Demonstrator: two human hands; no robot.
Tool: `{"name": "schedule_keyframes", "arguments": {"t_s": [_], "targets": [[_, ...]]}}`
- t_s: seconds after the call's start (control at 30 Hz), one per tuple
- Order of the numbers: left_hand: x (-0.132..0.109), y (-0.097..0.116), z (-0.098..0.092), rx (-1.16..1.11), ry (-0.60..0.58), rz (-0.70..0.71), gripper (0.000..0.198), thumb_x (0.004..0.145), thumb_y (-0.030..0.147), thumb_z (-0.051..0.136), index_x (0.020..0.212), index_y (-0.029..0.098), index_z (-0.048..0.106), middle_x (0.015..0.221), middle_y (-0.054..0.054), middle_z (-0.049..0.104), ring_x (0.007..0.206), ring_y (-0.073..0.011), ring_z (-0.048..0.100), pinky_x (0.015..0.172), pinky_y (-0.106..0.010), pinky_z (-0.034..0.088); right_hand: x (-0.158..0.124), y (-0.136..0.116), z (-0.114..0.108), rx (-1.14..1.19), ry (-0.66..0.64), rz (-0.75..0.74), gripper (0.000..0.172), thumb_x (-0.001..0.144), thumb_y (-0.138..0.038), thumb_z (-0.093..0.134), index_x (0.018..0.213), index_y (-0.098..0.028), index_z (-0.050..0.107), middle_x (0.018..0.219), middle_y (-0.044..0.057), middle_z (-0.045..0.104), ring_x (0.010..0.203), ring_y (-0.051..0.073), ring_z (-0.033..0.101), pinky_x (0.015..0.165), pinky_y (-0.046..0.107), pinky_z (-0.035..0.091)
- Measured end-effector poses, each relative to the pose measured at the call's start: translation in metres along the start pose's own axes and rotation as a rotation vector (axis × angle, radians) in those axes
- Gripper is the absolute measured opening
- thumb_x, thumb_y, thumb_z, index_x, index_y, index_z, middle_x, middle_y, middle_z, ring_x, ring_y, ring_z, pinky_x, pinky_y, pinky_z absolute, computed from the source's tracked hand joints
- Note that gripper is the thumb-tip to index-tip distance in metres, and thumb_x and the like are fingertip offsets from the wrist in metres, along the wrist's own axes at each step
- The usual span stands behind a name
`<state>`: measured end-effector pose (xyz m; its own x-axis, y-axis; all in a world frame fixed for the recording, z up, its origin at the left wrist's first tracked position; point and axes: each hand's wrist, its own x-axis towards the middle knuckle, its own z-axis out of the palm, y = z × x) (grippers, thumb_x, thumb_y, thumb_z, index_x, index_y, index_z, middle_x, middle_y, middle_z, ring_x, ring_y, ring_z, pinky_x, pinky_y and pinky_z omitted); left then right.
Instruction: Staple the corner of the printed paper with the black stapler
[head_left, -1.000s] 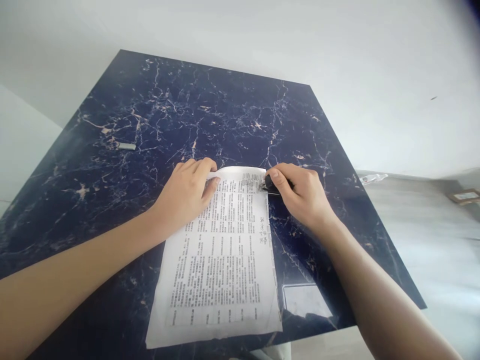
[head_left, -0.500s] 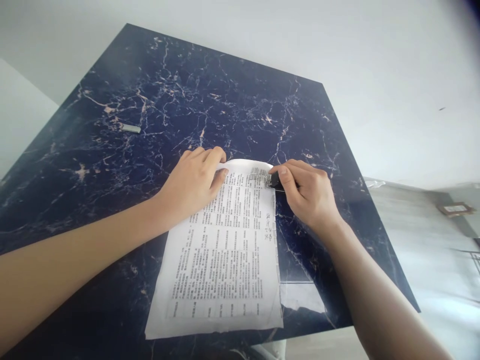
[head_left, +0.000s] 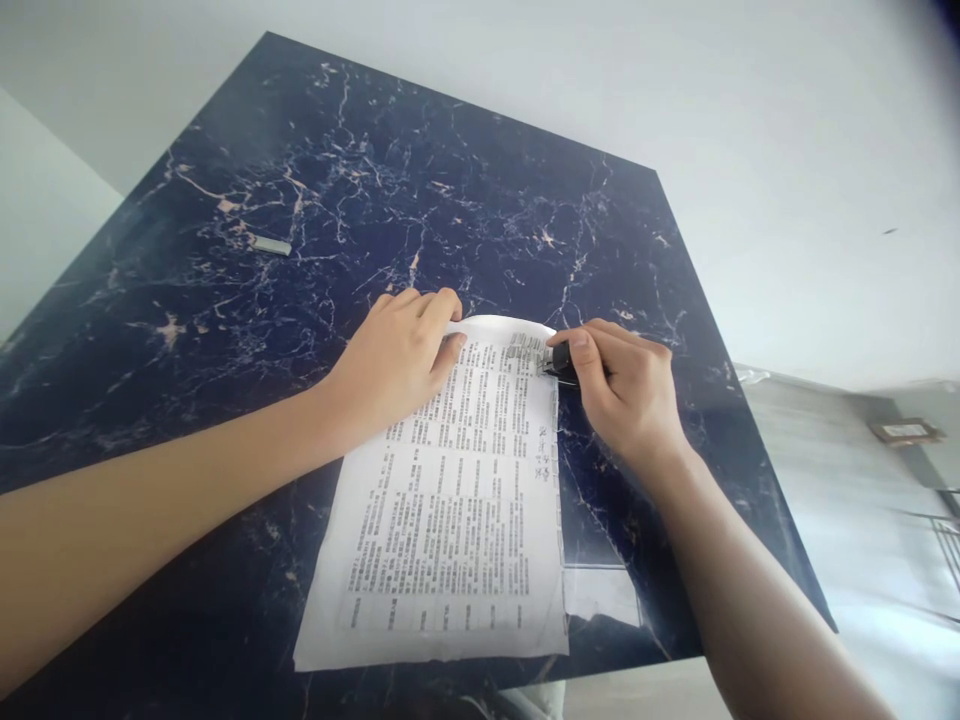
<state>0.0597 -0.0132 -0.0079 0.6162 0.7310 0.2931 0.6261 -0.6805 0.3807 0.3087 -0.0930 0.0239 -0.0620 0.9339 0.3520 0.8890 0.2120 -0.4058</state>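
Note:
A printed sheaf of paper [head_left: 450, 520] lies on the dark blue marble table [head_left: 375, 200], its far edge curling up. My left hand [head_left: 397, 360] presses flat on the paper's upper left corner, fingers together. My right hand [head_left: 622, 395] is closed round a small black stapler [head_left: 559, 363], whose mouth sits at the paper's upper right corner.
A small grey metal strip [head_left: 271, 245] lies on the table at the far left. A pale rectangular reflection [head_left: 600, 595] shows near the table's front right edge. Beyond the right edge the floor drops away, with a framed item [head_left: 900, 432] on it.
Both hands and the paper keep their hold; only the view has shifted slightly, moving the table content up and right in the picture.

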Motion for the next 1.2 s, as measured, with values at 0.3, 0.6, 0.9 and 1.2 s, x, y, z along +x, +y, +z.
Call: {"name": "schedule_keyframes", "arguments": {"t_s": [0.3, 0.6, 0.9, 1.2], "targets": [[-0.0002, -0.0002, 0.0007, 0.002, 0.005, 0.008, 0.023, 0.106, 0.026, 0.047, 0.123, 0.016, 0.059, 0.11, -0.011, 0.069, 0.106, -0.0294, 0.064, 0.102, -0.05, 0.047, 0.0009, -0.0018, 0.0032, -0.105, -0.018, -0.014, 0.05, 0.112, -0.043, 0.036, 0.089, -0.022, 0.075, 0.08, 0.007, 0.068, 0.073, 0.02, 0.063, 0.065, 0.035, 0.044], [0.0002, -0.0002, 0.0014, 0.001, 0.001, 0.005, 0.023, 0.106, 0.025, 0.047, 0.123, 0.016, 0.059, 0.112, -0.011, 0.068, 0.107, -0.0301, 0.064, 0.101, -0.05, 0.047, 0.0012, -0.0015, 0.0049, -0.115, -0.01, -0.015, 0.047, 0.112, -0.039, 0.037, 0.088, -0.022, 0.075, 0.081, 0.006, 0.069, 0.073, 0.02, 0.064, 0.064, 0.034, 0.043], [0.0001, 0.0004, 0.0002, 0.0, 0.001, 0.0, 0.023, 0.105, 0.025, 0.048, 0.124, 0.016, 0.059, 0.11, -0.011, 0.069, 0.106, -0.0299, 0.064, 0.1, -0.049, 0.048, 0.0013, 0.0, 0.0064, -0.159, -0.027, -0.054, 0.048, 0.112, -0.039, 0.036, 0.088, -0.022, 0.074, 0.081, 0.006, 0.068, 0.074, 0.02, 0.063, 0.069, 0.035, 0.044], [-0.0002, 0.0002, 0.0006, -0.009, 0.003, -0.001, 0.022, 0.105, 0.025, 0.048, 0.122, 0.017, 0.059, 0.11, -0.011, 0.069, 0.108, -0.0305, 0.064, 0.102, -0.05, 0.047, 0.0013, -0.0009, 0.0083, -0.209, -0.032, -0.044, 0.051, 0.113, -0.041, 0.032, 0.089, -0.023, 0.073, 0.081, 0.006, 0.068, 0.076, 0.021, 0.063, 0.07, 0.036, 0.041]]}}
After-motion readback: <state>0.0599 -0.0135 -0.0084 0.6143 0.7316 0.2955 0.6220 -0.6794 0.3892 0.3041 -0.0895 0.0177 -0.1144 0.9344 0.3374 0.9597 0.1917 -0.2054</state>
